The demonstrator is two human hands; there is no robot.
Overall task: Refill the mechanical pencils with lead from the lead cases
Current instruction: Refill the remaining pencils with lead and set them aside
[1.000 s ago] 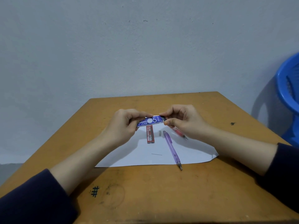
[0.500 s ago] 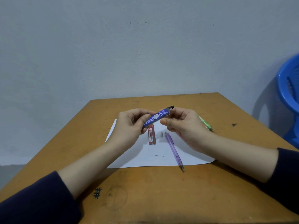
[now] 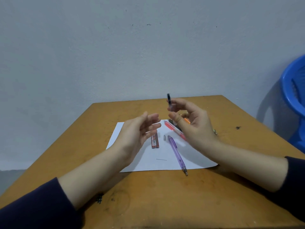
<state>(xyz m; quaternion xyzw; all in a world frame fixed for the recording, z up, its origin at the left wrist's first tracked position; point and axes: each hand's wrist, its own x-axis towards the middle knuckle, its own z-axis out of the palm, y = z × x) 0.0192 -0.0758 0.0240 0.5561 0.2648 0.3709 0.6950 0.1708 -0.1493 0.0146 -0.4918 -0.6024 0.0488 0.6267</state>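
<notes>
Pinching blue lead case [image 3: 169, 100] upright in right hand [image 3: 194, 129], cap end up; left hand [image 3: 137, 133] loose, holding nothing.
Likely reaching down next for purple mechanical pencil [image 3: 176, 154], flat on paper [image 3: 148, 166] between both hands, tip toward body.

You sit at a scuffed wooden table [image 3: 165, 204] set against a bare grey wall [image 3: 148, 55] at twelve o'clock, with a blue plastic chair [image 3: 295, 96] at three o'clock: a plain room, seemingly domestic.
</notes>
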